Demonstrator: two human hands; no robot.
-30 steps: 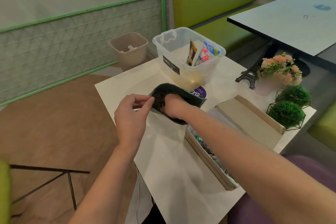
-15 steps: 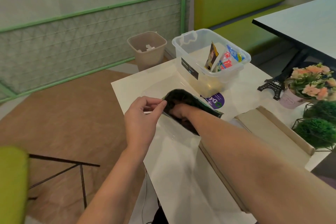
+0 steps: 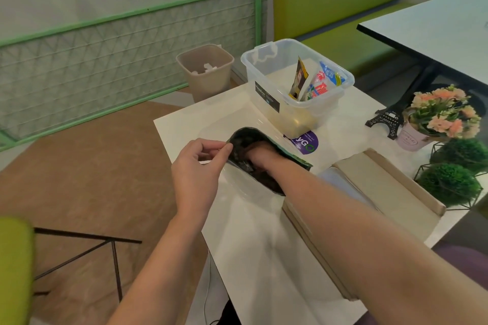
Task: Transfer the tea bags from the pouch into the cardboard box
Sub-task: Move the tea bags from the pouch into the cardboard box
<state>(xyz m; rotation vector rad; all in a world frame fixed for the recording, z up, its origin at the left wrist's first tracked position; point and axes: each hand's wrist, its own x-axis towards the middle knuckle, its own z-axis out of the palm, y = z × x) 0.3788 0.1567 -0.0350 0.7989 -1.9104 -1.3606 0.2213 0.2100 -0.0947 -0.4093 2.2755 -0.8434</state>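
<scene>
Both hands stay at the pouch [image 3: 266, 163]: your left hand [image 3: 196, 166] still pinches its rim, your right hand [image 3: 260, 157] has sunk deeper inside, grip hidden.

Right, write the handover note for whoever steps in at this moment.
Left hand pinches the near rim of the dark foil pouch, holding its mouth open.
Right hand is deep inside the pouch; whether it holds a tea bag cannot be seen.
The flat tan cardboard box lies open on the white table, right of the pouch, its inside hidden behind the right forearm.
Left: pull out tea bags and put them in the box.
</scene>
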